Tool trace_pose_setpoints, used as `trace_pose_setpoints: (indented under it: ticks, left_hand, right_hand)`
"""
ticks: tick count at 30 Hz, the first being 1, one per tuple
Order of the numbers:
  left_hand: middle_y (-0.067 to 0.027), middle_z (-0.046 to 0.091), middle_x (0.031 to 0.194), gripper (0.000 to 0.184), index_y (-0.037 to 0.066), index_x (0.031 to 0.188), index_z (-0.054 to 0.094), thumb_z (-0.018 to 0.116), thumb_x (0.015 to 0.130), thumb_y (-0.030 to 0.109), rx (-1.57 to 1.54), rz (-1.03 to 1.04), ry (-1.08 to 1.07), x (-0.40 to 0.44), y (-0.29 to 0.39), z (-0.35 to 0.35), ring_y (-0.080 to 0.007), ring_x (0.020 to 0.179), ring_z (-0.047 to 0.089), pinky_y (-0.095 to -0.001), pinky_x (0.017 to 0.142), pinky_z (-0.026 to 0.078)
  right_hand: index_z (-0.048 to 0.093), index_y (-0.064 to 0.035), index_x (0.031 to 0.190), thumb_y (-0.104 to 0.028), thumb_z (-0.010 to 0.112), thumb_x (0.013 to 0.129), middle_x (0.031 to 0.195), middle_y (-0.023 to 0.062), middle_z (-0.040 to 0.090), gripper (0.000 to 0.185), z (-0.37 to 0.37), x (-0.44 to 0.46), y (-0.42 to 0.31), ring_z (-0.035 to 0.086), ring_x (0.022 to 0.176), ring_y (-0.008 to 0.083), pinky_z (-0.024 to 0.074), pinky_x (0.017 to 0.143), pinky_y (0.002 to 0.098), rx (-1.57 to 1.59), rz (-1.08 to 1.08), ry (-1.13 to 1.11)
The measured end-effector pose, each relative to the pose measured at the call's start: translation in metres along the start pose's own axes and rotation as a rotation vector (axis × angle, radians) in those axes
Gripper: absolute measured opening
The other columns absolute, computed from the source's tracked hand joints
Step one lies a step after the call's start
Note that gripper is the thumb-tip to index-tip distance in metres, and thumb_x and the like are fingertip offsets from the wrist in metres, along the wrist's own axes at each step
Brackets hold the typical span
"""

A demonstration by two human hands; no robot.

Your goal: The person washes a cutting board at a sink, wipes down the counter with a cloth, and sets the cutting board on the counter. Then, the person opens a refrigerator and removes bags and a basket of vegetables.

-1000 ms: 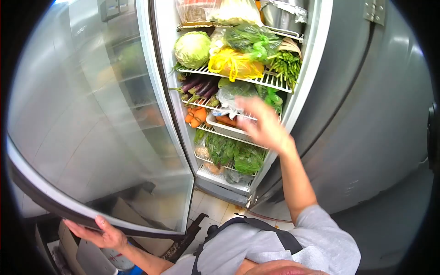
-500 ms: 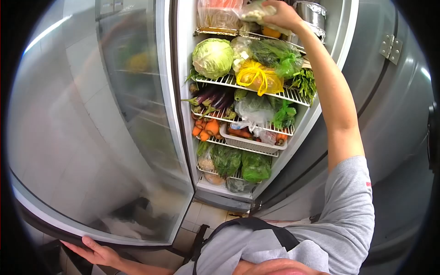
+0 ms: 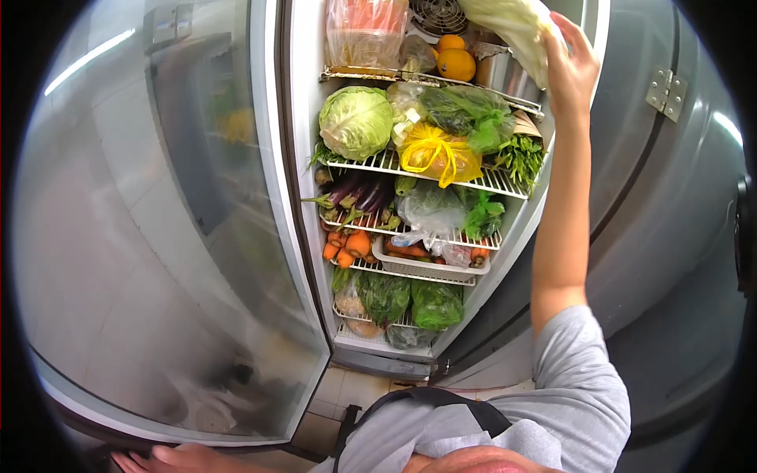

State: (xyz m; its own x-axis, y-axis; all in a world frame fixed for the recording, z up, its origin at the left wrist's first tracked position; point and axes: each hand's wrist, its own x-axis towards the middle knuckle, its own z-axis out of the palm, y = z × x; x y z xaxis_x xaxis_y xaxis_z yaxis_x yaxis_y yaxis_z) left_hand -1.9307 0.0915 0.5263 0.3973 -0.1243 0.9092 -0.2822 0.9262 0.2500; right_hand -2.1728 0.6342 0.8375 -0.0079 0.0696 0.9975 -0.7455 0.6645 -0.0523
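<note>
My right hand [image 3: 572,67] is closed around the root end of a napa cabbage [image 3: 512,31], pale green and white, in front of the fridge's top shelf. The cabbage's upper part is cut off by the frame edge. Behind and below it, a metal pot [image 3: 505,72] shows in part, beside orange round fruits or squashes [image 3: 456,63]. At the lower left, my left hand [image 3: 177,459] rests along the outer edge of the open glass fridge door [image 3: 197,331]. Its fingers are stretched out and partly cut off by the frame.
Shelves below hold a round cabbage [image 3: 356,122], a yellow bag [image 3: 440,154], eggplants [image 3: 355,193], carrots [image 3: 351,244], a white basket [image 3: 430,266] and bagged greens [image 3: 438,306]. A clear plastic container [image 3: 367,35] stands at upper left. A grey metal door [image 3: 631,181] is on the right.
My right hand has moved right and down from the top shelf, bringing the napa cabbage out with it. My left hand and the door edge sit lower in view.
</note>
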Motion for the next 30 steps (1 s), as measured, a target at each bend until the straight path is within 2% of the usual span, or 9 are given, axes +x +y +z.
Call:
trace_pose_setpoints:
  ticks: [1,2,6,7,10,14,17,22,30]
  left_hand:
    - [-0.0269,0.054,0.134,0.043,-0.007,0.14,0.048,0.053,0.104,0.016,-0.252,0.273,0.11,0.0,0.012,0.006,-0.041,0.123,0.054,-0.0486,0.102,0.047]
    - [-0.0271,0.055,0.128,0.043,-0.007,0.135,0.05,0.053,0.102,0.02,-0.482,0.295,0.041,-0.023,0.018,0.013,-0.0417,0.117,0.056,-0.0506,0.099,0.048]
    - [-0.0295,0.055,0.131,0.081,-0.002,0.148,0.036,0.068,0.092,0.049,-1.509,-0.508,-0.839,-0.067,0.163,0.029,-0.0393,0.12,0.056,-0.0492,0.1,0.047]
    - [-0.0282,0.049,0.14,0.092,-0.001,0.152,0.027,0.07,0.09,0.051,-1.72,-0.651,-0.961,-0.071,0.186,0.034,-0.0385,0.128,0.05,-0.0501,0.105,0.042]
    - [-0.0205,0.025,0.161,0.113,0.002,0.16,0.005,0.074,0.086,0.053,-2.139,-0.883,-1.106,-0.11,0.217,0.037,-0.0338,0.146,0.033,-0.0522,0.117,0.029]
    - [-0.0171,0.03,0.158,0.095,0.006,0.161,0.01,0.065,0.084,0.013,-1.822,-1.584,-1.073,-0.125,0.217,0.028,-0.0321,0.145,0.034,-0.0423,0.119,0.032]
    - [-0.0171,0.036,0.155,0.096,0.006,0.16,0.017,0.063,0.076,0.006,-1.816,-1.8,-1.139,-0.133,0.191,0.025,-0.0324,0.142,0.039,-0.0437,0.118,0.035]
    - [-0.0162,0.042,0.151,0.1,0.002,0.157,0.022,0.071,0.071,0.01,-1.801,-1.624,-1.415,-0.124,0.155,0.006,-0.0305,0.14,0.042,-0.0412,0.118,0.034]
    - [-0.0138,0.044,0.15,0.102,0.001,0.156,0.022,0.078,0.071,0.009,-1.806,-1.58,-1.591,-0.13,0.128,-0.007,-0.0267,0.141,0.042,-0.0394,0.118,0.031]
  right_hand:
    - [0.057,0.0026,0.13,-0.009,0.069,0.09,0.125,0.0156,0.062,0.044,-0.008,-0.024,-0.012,0.065,0.1,0.0206,0.0539,0.085,0.0332,0.008,0.037,0.061]
    - [0.057,0.0033,0.13,-0.006,0.067,0.091,0.126,0.0145,0.062,0.041,-0.007,-0.05,-0.04,0.065,0.098,0.0175,0.0534,0.085,0.0304,0.019,0.071,0.121]
    - [0.059,0.0026,0.123,-0.003,0.066,0.08,0.131,0.0195,0.056,0.045,0.019,-0.172,-0.099,0.054,0.124,0.0276,0.0465,0.101,0.0432,0.165,-0.05,0.232]
    - [0.06,0.001,0.12,-0.007,0.068,0.072,0.129,0.0212,0.051,0.049,0.012,-0.204,-0.12,0.046,0.129,0.0354,0.0407,0.105,0.0496,-0.156,-0.054,0.068]
    - [0.069,-0.0125,0.115,-0.007,0.072,0.065,0.124,0.0189,0.048,0.051,0.028,-0.289,-0.158,0.049,0.114,0.0373,0.0416,0.098,0.0483,0.124,0.055,-0.202]
    - [0.068,-0.0086,0.119,-0.013,0.079,0.073,0.128,0.0192,0.053,0.047,0.029,-0.282,-0.171,0.054,0.112,0.0369,0.047,0.097,0.0483,0.454,-0.086,-0.735]
    - [0.065,-0.004,0.114,-0.014,0.076,0.082,0.127,0.0217,0.055,0.035,0.026,-0.225,-0.143,0.058,0.113,0.038,0.0494,0.098,0.0465,0.358,0.001,-0.888]
    - [0.066,-0.0007,0.11,-0.007,0.064,0.086,0.11,0.0235,0.063,0.025,0.094,-0.09,-0.015,0.063,0.095,0.0436,0.0532,0.087,0.05,-0.237,-0.157,-0.403]
    - [0.075,-0.0031,0.105,-0.031,0.077,0.072,0.112,0.0206,0.073,0.043,0.198,-0.011,0.113,0.068,0.11,0.0325,0.0528,0.098,0.0383,-0.56,0.262,-0.878]
